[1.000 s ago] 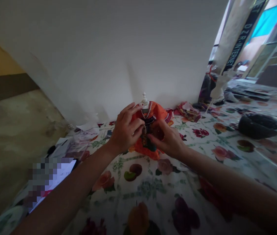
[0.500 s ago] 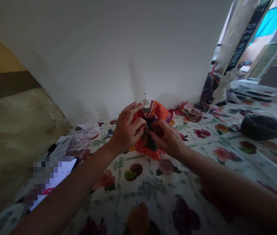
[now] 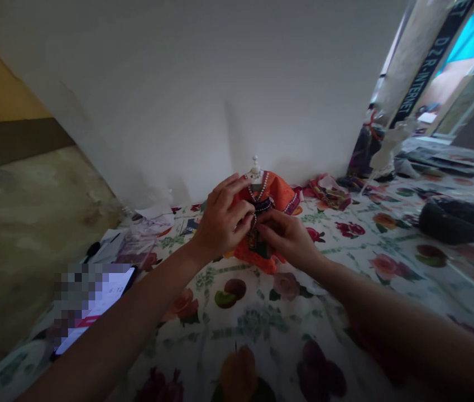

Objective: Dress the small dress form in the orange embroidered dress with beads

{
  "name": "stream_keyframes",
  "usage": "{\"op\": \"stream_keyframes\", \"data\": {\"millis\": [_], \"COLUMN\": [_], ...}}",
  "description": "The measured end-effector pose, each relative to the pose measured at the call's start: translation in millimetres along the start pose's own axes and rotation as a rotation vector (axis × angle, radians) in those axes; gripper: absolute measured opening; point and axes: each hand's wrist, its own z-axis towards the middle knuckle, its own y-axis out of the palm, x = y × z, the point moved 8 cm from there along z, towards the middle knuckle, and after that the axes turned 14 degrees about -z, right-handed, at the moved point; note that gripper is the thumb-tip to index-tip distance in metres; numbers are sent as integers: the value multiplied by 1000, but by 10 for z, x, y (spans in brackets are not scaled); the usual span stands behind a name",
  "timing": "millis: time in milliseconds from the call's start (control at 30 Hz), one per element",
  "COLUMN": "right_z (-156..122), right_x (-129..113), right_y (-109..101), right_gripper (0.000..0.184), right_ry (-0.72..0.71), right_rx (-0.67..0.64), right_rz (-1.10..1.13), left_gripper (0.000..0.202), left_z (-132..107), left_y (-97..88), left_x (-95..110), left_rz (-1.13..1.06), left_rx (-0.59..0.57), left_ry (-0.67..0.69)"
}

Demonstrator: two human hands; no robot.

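A small white mannequin stand wearing an orange dress (image 3: 276, 192) with a bead necklace stands on the floral tablecloth (image 3: 270, 329) near the wall. My left hand (image 3: 222, 220) curls round the dress's left side, its fingers bent against the front. My right hand (image 3: 285, 234) pinches the dark trim at the dress's waist, fingers closed on it. Both hands meet at the middle of the dress and hide its lower front.
A phone with a lit screen (image 3: 94, 304) lies at the table's left edge beside clear plastic bags (image 3: 142, 237). Fabric scraps (image 3: 324, 190) lie by the wall, a second white mannequin (image 3: 387, 148) stands at the right, and a dark bundle (image 3: 454, 220) lies far right.
My right hand's fingers have closed in toward the dress's waist beside my left hand. The view has shifted slightly, so everything sits a little further right.
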Motion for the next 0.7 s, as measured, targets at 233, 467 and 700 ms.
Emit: {"op": "stream_keyframes", "data": {"millis": [233,467,700], "right_z": [-44,-161,-116], "right_x": [84,177,187], "right_y": [101,355,234], "right_gripper": [21,27,28], "right_ry": [226,399,366], "right_rx": [-100,-219,-113], "right_rz": [305,572,567], "left_gripper": [17,25,36], "left_z": [-22,-41,-53], "left_y": [8,-26,-37], "left_x": [14,14,0], "left_rz": [-2,-24,-23], "left_rx": [-8,27,37], "left_ry": [-9,-27,-38]}}
